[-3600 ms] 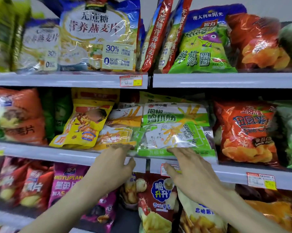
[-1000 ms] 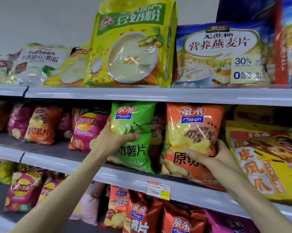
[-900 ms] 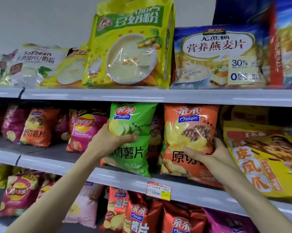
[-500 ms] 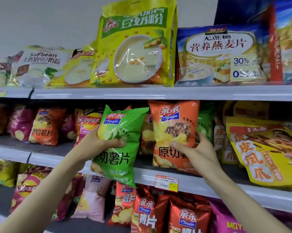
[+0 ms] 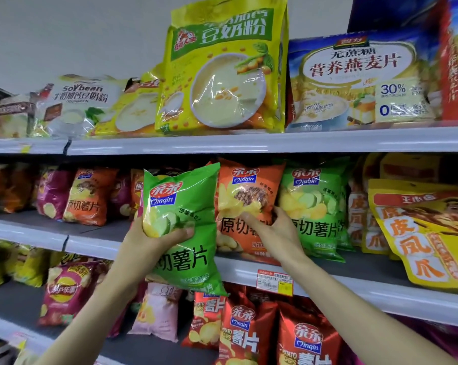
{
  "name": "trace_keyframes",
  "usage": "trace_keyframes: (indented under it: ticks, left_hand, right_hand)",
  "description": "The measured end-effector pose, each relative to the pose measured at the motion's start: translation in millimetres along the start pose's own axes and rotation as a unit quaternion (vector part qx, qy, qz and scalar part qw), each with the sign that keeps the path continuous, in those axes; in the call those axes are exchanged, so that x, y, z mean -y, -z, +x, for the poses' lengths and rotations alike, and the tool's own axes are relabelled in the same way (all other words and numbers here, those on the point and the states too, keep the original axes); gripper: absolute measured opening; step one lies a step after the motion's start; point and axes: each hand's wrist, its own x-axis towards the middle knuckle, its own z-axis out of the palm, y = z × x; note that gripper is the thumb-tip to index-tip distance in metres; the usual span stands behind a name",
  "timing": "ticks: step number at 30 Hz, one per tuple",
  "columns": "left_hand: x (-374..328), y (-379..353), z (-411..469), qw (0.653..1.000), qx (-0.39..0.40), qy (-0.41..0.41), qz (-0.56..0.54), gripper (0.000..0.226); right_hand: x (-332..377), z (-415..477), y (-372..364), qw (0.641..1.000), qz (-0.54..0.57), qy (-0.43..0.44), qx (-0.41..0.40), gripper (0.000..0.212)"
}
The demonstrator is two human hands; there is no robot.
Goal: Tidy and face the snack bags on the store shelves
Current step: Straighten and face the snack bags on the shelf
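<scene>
While we eye the middle shelf (image 5: 90, 246): both hands on chip bags
L hand (image 5: 154, 241): wrapped on green chip bag (image 5: 185, 206), thumb across front, fingers behind
green chip bag: off the shelf, held out in front of its lip, tilted a bit, bottom hangs below lip
R hand (image 5: 278, 233): thumb on front of orange chip bag (image 5: 249, 185), fingers curled round its right edge
orange chip bag: upright on middle shelf, label facing us, btwn held bag and second green bag (image 5: 312, 206)
price tag (image 5: 274, 282): on lip, just below R wrist
yellow pouch (image 5: 420, 233): same shelf, far right, leaning fwd
top shelf (image 5: 249, 143): soy powder bag (image 5: 222, 69) + oat bag (image 5: 359, 80), upright
</scene>
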Motion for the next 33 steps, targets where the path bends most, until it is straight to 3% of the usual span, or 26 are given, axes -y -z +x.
trace_keyframes:
  ticks: [3, 8, 11, 13, 15, 17, 19, 21, 23, 26, 33]
  left_hand:
    - [0, -17, -7, 1.000, 0.024, 0.008, -0.018, 0.072]
    - [-6, -53, -8, 0.998, 0.063, -0.004, -0.018, 0.082]
    - [-13, -84, -12, 0.997, 0.072, -0.027, -0.024, 0.070]
    - [-15, -109, -14, 0.996, 0.075, -0.032, -0.047, 0.090]
    - [-20, -130, -20, 0.994, 0.061, -0.030, -0.087, 0.109]
    - [-26, -149, -27, 0.990, 0.074, -0.021, -0.116, 0.113]
    - [-31, -163, -32, 0.984, 0.110, -0.003, -0.139, 0.102]
    - [-33, -171, -32, 0.979, 0.142, 0.015, -0.148, 0.088]
    - [-30, -178, -29, 0.982, 0.151, -0.001, -0.113, 0.075]
    - [-29, -189, -24, 0.979, 0.176, -0.052, -0.091, 0.066]
    - [-30, -202, -10, 0.976, 0.169, -0.136, -0.010, 0.080]
  right_hand:
    - [3, -9, 12, 1.000, -0.018, -0.003, 0.024, 0.088]
    - [0, -68, 44, 0.993, 0.101, 0.029, 0.046, 0.078]
    - [2, -106, 59, 0.986, 0.072, 0.078, 0.132, 0.085]
    - [5, -113, 67, 0.983, 0.027, 0.087, 0.161, 0.081]
    - [1, -108, 78, 0.985, -0.005, 0.096, 0.142, 0.084]
    - [-4, -96, 92, 0.990, 0.003, 0.085, 0.117, 0.078]
    - [-13, -82, 111, 0.991, 0.060, 0.041, 0.114, 0.073]
    - [-17, -72, 130, 0.989, 0.100, -0.021, 0.107, 0.082]
    - [-22, -62, 145, 0.985, 0.120, -0.059, 0.109, 0.080]
    - [-20, -51, 158, 0.987, 0.117, -0.035, 0.109, 0.062]
    - [-25, -24, 172, 0.998, 0.024, 0.038, 0.053, 0.061]
